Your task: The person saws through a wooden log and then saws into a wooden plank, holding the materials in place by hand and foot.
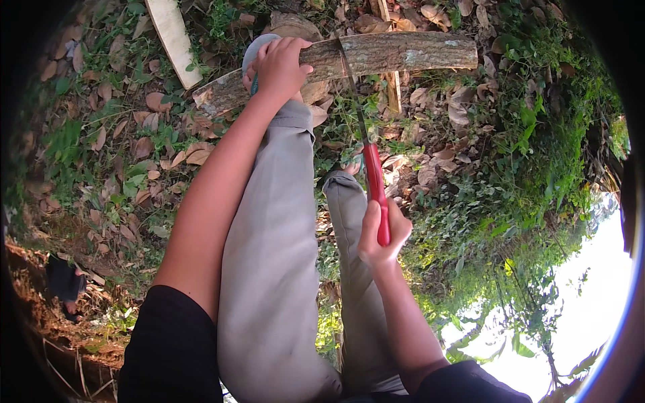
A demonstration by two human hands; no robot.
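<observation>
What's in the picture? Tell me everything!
Log: 1, brown, across the top
Saw: 1, red and dark, crossing the log
Plank: 1, pale, upper left
Wooden strip: 1, tan, under the log
Dry leaves: many, brown, ground
Plants: many, green, around
Dark shape: 1, black, lower left
Rounded thing: 1, grey, near the log
Trouser legs: 2, grey, middle
Sleeves: 2, black, bottom edge
Left grip: 1, bare, over log's left part
Right grip: 1, bare, holding the saw

We find the left hand (279, 72) hiding part of the log (410, 52), both sleeves (168, 346) cut off, and a dark shape (65, 277) unclear near the ground's (87, 191) left edge.
</observation>
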